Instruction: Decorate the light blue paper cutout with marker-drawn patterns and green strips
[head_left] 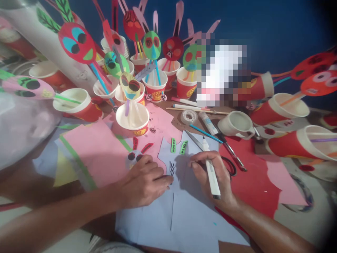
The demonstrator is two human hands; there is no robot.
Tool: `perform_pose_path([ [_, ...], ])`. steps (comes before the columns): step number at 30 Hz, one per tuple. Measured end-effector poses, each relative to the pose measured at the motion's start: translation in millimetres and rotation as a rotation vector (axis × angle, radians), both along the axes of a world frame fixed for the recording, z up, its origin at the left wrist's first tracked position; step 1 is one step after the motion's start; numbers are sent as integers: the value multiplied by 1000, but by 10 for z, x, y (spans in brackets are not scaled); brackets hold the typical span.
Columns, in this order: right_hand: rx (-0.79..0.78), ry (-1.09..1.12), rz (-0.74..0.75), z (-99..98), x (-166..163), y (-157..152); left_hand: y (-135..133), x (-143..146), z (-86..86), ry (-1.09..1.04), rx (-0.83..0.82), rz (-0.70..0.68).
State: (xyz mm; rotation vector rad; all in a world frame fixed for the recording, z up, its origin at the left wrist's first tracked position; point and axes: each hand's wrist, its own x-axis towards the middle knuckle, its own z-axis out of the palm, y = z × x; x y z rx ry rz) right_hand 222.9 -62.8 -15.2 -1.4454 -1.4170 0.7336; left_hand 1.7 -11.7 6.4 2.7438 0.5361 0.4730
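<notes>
In my right hand [217, 175] is a white marker [212, 177], held between thumb and fingers above pale blue paper [193, 207]. Its narrow dark tip points away from me. My left hand [144, 181] rests on the paper with curled fingers, its fingertips pressed on the lower end of a small paper strip [172, 168] bearing black V-shaped marks. Just beyond lie two green strips with black dots, one on the left [173, 145] and one on the right [183, 147]. A pale round paper face [131, 160] with red ears is partly hidden behind my left hand.
Scissors [194, 140] lie beyond my right hand, beside a blue stick [205, 133], a tape roll [189, 116], a glue tube [207, 123] and a white mug [235, 124]. Several red paper cups [155, 93] with paper faces on straws ring the back. Red paper [252, 179] lies right, pink paper [97, 151] left.
</notes>
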Motion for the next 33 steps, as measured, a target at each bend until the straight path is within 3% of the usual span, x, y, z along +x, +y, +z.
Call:
perform_pose_path([
  [12, 31, -30, 51, 18, -11, -52, 62, -11, 1, 15, 116, 95],
  [21, 176, -196, 121, 61, 34, -95, 163, -104, 31, -156, 101, 208],
  [28, 293, -443, 232, 230, 83, -67, -27, -45, 101, -175, 37, 16],
  [33, 405, -649, 278, 234, 154, -11, -237, -56, 296, 53, -60, -82],
])
